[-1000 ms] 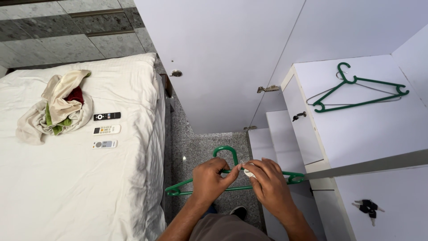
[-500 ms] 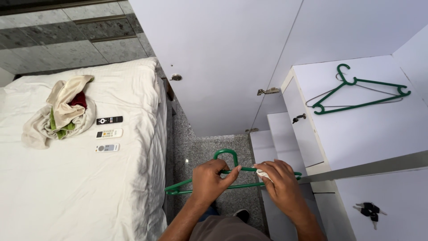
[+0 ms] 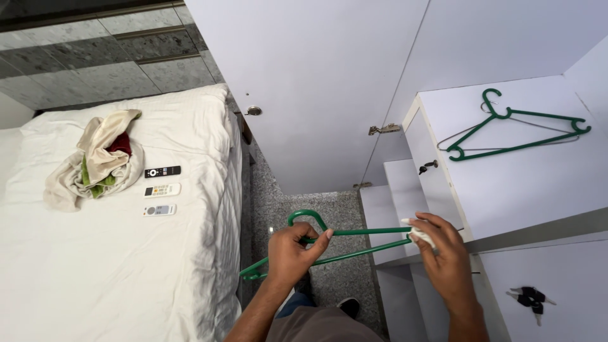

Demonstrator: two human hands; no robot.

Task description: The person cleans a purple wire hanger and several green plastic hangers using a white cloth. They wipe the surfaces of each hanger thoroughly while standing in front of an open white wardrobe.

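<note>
The left hand [image 3: 293, 252] is closed round the neck of a green plastic clothes hanger [image 3: 329, 244], held in the air above the grey speckled floor [image 3: 342, 215] between the white bed [image 3: 114, 266] and the white cupboard [image 3: 506, 183]; the right hand [image 3: 443, 253] pinches a small white cloth [image 3: 421, 233] against its end; pressing hard could, I'd say, flex the thin arm or slip the cloth off.

The single head-worn view looks steeply down (close over the hands) between bed [image 3: 114, 278] and cupboard [image 3: 519, 183].
</note>
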